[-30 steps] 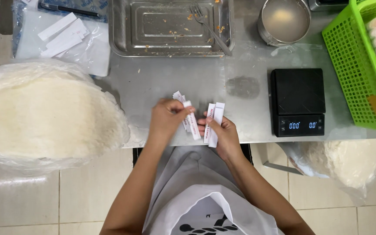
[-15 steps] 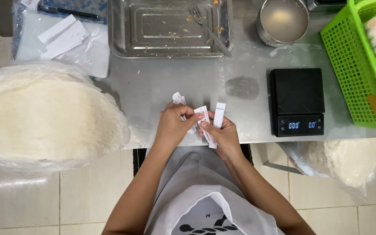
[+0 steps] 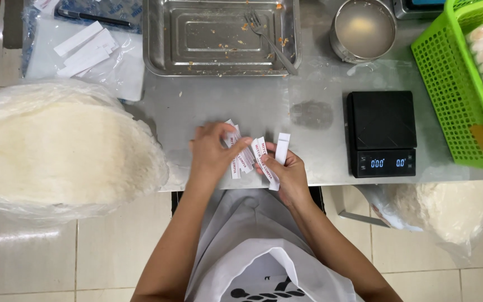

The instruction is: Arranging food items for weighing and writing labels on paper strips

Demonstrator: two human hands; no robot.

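Both hands pinch white paper slips over the bench (image 3: 208, 112) front edge, left hand (image 3: 212, 154) fanning its bunch (image 3: 237, 154), right hand (image 3: 289, 173) gripping two slips (image 3: 269, 159); best peeled singly, thumb sliding.

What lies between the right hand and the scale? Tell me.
Head view: only bare steel table lies between the right hand and the black scale.

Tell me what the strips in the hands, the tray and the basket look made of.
Strips, held by the left hand and right hand: thin white paper, matte, by their flat bending and printed lettering. Tray: likely stainless steel, grey with dull reflections and pressed ridges. Basket: bright green moulded plastic, judging by its even grid of holes.
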